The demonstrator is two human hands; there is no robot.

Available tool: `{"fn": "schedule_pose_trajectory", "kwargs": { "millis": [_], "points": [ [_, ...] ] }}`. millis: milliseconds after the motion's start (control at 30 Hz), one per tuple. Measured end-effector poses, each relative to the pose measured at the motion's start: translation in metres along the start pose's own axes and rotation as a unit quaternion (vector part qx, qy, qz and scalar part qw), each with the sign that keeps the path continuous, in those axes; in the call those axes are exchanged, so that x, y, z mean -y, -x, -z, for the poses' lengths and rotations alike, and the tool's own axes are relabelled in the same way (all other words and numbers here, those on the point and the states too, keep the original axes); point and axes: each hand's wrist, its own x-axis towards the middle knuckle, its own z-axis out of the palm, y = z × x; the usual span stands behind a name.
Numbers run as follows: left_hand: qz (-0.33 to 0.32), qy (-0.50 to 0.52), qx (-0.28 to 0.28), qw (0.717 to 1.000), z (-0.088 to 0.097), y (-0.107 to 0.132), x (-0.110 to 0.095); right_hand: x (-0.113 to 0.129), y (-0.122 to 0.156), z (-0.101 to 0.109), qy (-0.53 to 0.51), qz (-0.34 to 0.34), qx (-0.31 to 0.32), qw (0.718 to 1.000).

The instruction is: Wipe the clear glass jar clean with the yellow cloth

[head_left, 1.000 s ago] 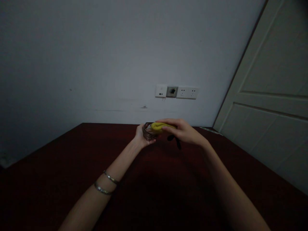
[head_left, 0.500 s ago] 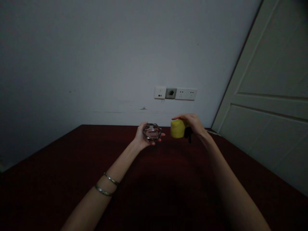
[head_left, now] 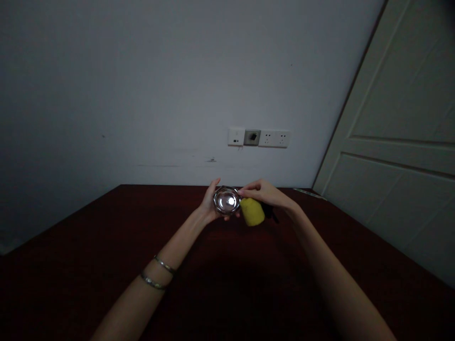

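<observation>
A left hand (head_left: 209, 204) grips a shiny faceted glass dish (head_left: 226, 201); the right hand (head_left: 265, 194) holds a yellow sponge (head_left: 252, 211) at its rim, above the tabletop's (head_left: 106, 246) far edge.

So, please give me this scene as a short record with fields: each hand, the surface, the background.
left hand: left hand holds a small glass dish, its opening turned to the camera
right hand: right hand holds a yellow sponge beside the dish
surface: dark red table
background: wall sockets, door
</observation>
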Motion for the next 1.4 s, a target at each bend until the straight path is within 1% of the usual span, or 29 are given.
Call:
{"fn": "schedule_pose_trajectory", "kwargs": {
  "millis": [100, 267, 333, 400, 533, 633, 833, 1033, 1267, 1333, 1400],
  "points": [
    [0.0, -0.009, 0.006, 1.0, -0.001, 0.001, 0.0, -0.001, -0.002, -0.003, -0.017, -0.004, -0.001, 1.0],
    [0.014, -0.012, 0.018, 1.0, -0.002, 0.002, 0.0, -0.004, -0.005, -0.006, -0.059, -0.022, 0.025, 0.998],
    [0.02, -0.011, 0.026, 0.999, -0.001, 0.002, 0.001, -0.005, -0.007, -0.007, -0.061, -0.033, 0.027, 0.997],
    [0.026, -0.004, 0.019, 0.999, -0.001, 0.002, 0.0, -0.007, -0.008, -0.008, -0.041, -0.044, 0.006, 0.998],
    [0.037, 0.032, -0.04, 0.998, 0.001, 0.003, -0.001, -0.007, -0.012, -0.009, 0.045, -0.035, -0.077, 0.995],
    [0.041, 0.046, -0.059, 0.996, 0.004, 0.001, -0.002, -0.005, -0.014, -0.01, 0.077, -0.023, -0.103, 0.991],
    [0.039, 0.06, -0.052, 0.996, 0.01, -0.004, 0.001, -0.009, -0.017, -0.007, 0.087, -0.018, -0.097, 0.991],
    [0.038, 0.06, -0.03, 0.997, 0.013, -0.008, 0.004, -0.015, -0.019, -0.001, 0.091, -0.017, -0.089, 0.992],
    [0.016, 0.031, -0.078, 0.996, 0.008, -0.009, 0.003, -0.024, -0.02, 0.005, 0.06, -0.007, -0.074, 0.995],
    [0.016, 0.032, -0.08, 0.996, 0.008, -0.008, 0.003, -0.026, -0.02, 0.006, 0.057, -0.01, -0.079, 0.995],
    [0.013, 0.038, -0.07, 0.997, 0.01, -0.009, 0.003, -0.026, -0.021, 0.006, 0.059, -0.016, -0.092, 0.994]
  ]
}}
